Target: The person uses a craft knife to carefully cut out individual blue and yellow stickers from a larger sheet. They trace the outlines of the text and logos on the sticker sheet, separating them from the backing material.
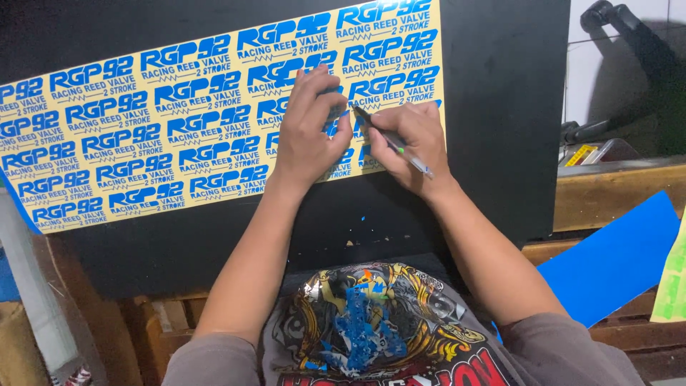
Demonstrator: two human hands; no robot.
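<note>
Left hand [306,125]: fingers curled, fingertips pressing on the sticker sheet [143,136].
Right hand [411,143]: closed around a slim weeding tool [393,141], tip on the sheet.
Sticker sheet: yellow-backed, blue lettering, across the black worktop [500,107], towards its far edge.

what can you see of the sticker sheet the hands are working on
The sticker sheet is a long, pale yellow backing covered in rows of repeated blue lettered decals. It looks like thin cut vinyl and lies flat, slightly slanted, on a black board. The left hand presses on its right part, while the right hand holds a slim pen-like tool with its tip at the decals. Its lower left corner shows uncut blue film.
</note>
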